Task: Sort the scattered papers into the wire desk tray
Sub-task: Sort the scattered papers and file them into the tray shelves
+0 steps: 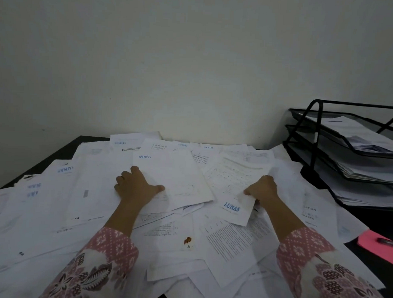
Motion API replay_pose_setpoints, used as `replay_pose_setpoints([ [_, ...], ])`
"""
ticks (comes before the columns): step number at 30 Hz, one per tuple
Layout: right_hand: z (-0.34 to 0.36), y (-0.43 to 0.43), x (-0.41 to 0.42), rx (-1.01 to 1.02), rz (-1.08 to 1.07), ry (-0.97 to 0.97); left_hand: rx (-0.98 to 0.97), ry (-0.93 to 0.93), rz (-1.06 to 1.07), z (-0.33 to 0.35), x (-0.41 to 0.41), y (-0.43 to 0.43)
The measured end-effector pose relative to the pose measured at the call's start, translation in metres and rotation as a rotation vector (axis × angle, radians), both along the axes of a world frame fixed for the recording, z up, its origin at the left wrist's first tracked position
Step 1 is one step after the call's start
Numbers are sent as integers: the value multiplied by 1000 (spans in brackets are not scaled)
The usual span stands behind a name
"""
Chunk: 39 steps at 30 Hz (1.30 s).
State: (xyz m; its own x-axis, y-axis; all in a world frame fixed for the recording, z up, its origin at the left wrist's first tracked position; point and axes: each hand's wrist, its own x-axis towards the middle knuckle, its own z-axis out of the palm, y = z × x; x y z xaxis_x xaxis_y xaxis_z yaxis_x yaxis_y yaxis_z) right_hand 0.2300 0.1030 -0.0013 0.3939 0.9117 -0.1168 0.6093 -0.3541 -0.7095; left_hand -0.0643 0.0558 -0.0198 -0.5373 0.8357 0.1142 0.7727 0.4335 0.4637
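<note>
Scattered white papers (pixel 99 212) cover most of the dark desk. My left hand (pixel 136 187) grips the left edge of a sheet stamped LUNAS (pixel 174 179), thumb on top and fingers curled. My right hand (pixel 263 191) pinches the lower right part of another printed sheet with a blue LUNAS stamp (pixel 232 188), which lifts slightly off the pile. The black wire desk tray (pixel 311 153) with three tiers stands at the right against the wall, each tier holding papers.
A pink sheet (pixel 374 246) with a dark pen (pixel 388 241) on it lies at the right edge of the desk. One paper near the front carries a brown stain (pixel 187 240). A bare wall rises behind the desk. The dark desk (pixel 64 151) shows at the far left.
</note>
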Motion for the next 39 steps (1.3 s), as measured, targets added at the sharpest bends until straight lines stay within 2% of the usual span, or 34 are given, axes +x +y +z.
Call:
replay_pose_setpoints([
  [3, 3, -1, 14, 120, 0, -49, 103, -148, -16, 0, -2, 0],
  [7, 7, 5, 35, 221, -59, -12, 247, -334, -69, 3, -17, 1],
  [13, 14, 18, 61, 194, -195, 191, 191, -523, -109, 10, -44, 1],
  [16, 14, 21, 59, 180, -152, 278, 124, -525, -133, 12, -53, -2],
  [19, 11, 18, 40, 214, -19, 304, 66, -517, -193, 14, -51, -5],
  [24, 0, 9, -9, 242, 158, 213, 120, -508, -223, 11, -25, -5],
  [29, -13, 3, -40, 317, 240, 111, 206, -527, -206, 14, -5, -8],
  [35, -29, 3, -57, 362, 264, -39, 127, -520, -295, 12, 11, -4],
  [39, -27, 6, -57, 346, 312, -108, 120, -413, -360, 19, 19, -3],
])
